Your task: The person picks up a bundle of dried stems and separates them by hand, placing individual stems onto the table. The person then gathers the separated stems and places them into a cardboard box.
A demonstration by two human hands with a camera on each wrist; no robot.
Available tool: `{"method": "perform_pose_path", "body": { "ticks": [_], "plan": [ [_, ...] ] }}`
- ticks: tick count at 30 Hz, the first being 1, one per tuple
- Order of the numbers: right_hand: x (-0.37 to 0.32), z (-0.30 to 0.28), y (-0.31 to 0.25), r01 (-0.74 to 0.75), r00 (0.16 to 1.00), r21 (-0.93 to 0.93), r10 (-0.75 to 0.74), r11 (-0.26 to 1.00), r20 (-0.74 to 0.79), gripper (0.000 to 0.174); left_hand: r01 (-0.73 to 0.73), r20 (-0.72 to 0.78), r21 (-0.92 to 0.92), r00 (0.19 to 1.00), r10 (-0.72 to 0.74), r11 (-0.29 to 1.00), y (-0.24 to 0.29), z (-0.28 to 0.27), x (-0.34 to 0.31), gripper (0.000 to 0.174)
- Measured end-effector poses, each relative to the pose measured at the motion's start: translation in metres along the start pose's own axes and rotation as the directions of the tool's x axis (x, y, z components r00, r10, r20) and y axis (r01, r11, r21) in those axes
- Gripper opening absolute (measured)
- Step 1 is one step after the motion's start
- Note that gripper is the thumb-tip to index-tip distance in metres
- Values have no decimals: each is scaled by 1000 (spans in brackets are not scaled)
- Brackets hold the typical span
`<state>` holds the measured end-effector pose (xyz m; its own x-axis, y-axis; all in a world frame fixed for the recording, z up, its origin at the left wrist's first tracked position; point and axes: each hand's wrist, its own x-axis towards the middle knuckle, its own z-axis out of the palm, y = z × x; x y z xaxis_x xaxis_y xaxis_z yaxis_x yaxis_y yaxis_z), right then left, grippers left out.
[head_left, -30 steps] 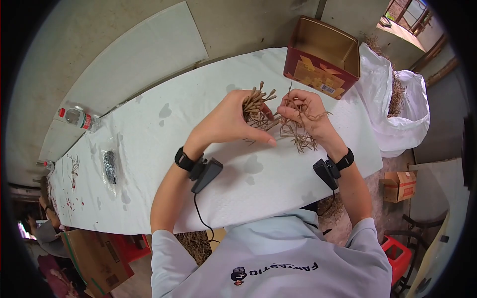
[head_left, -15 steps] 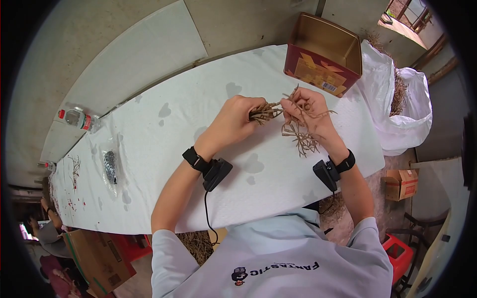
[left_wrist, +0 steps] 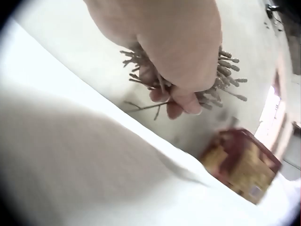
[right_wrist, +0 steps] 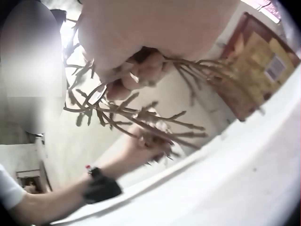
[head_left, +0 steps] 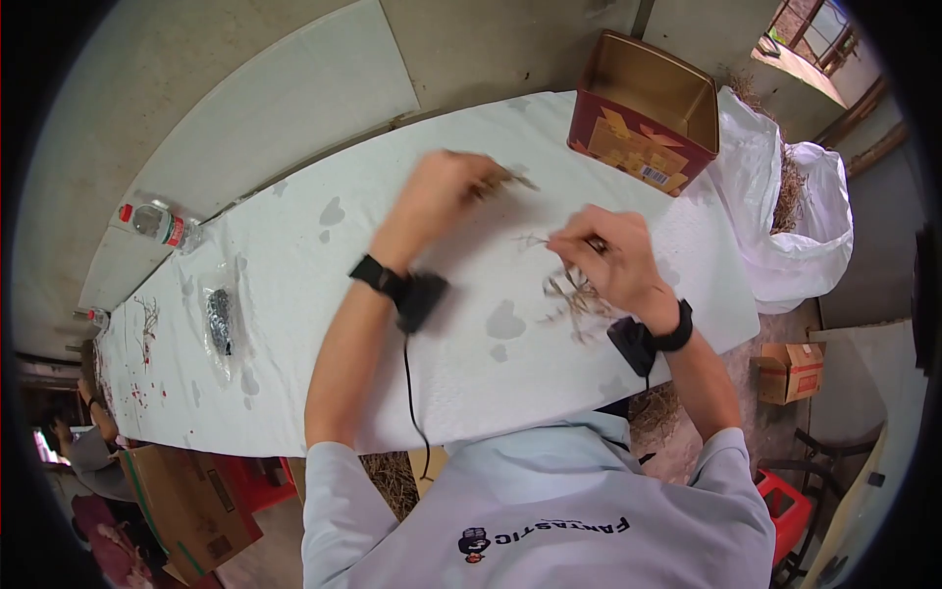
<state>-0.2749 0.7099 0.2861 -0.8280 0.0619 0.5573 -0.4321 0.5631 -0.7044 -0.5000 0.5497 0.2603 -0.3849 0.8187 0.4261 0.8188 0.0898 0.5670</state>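
In the head view my left hand [head_left: 432,201], blurred, is over the middle of the white-covered table. It grips a bundle of dried twigs [left_wrist: 227,70], whose knobby ends stick out on both sides of the fist in the left wrist view. One thin forked twig [left_wrist: 148,108] pokes out beside those fingertips. My right hand [head_left: 616,257] is to the right and nearer my body, thumb and forefinger pinched together. Loose branching dried stems [right_wrist: 117,111] hang from its curled fingers and spread below it in the right wrist view. The two hands are apart.
A dark red and gold tin box [head_left: 628,147], its top open, stands at the back right. Beside it a white bag [head_left: 807,263] contains more dried stems. To the left lie a plastic bottle [head_left: 152,222], a clear packet [head_left: 218,324] and scattered twigs [head_left: 148,329].
My left hand closed around its bundle, then moved away from the right hand, up and left. The right hand dropped slightly toward my body, still holding stems.
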Motion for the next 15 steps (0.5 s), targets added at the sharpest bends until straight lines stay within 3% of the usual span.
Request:
{"method": "perform_pose_path", "body": {
  "ticks": [1, 3, 4, 5, 6, 7, 10, 11, 13, 14, 15],
  "plan": [
    [-4, -5, -11, 79, 997, -3, -79, 997, -7, 14, 36, -60, 72, 998, -32, 997, -18, -6, -2, 28],
    [2, -12, -12, 177, 984, -10, -177, 984, -12, 13, 64, -284, -166, 952, -110, 984, -67, -37, -16, 11],
    [1, -13, -8, -31, 999, 98, 35, 995, -36, 11, 152, -309, -189, 929, -205, 970, -64, -53, -17, 7],
    [-3, -13, -5, -238, 968, 212, 250, 948, -32, 10, 243, -329, -218, 893, -306, 945, -59, -62, -21, 12],
    [-2, -13, 0, -415, 898, 318, 439, 852, -3, 8, 236, -327, -218, 897, -299, 947, -56, -63, -18, 12],
    [4, -15, 7, -405, 903, 316, 429, 858, -9, 8, 268, -320, -235, 886, -335, 934, -54, -68, -14, 16],
    [10, -15, 26, -533, 731, 663, 680, 525, 49, 8, 355, -292, -273, 855, -429, 894, -42, -73, -17, 24],
    [13, -16, 26, -533, 731, 661, 681, 528, 46, 8, 356, -226, -346, 866, -446, 868, -30, -69, -13, 25],
    [19, -14, 24, -488, 698, 782, 711, 387, 84, 9, 370, -87, -476, 883, -461, 798, -5, -56, -6, 26],
    [21, -13, 24, -456, 684, 835, 722, 309, 107, 10, 370, -86, -474, 884, -460, 799, 5, -45, -4, 26],
    [23, -12, 27, -454, 685, 836, 721, 308, 106, 10, 328, -51, -540, 907, -419, 775, 17, -33, -1, 26]
  ]
}}
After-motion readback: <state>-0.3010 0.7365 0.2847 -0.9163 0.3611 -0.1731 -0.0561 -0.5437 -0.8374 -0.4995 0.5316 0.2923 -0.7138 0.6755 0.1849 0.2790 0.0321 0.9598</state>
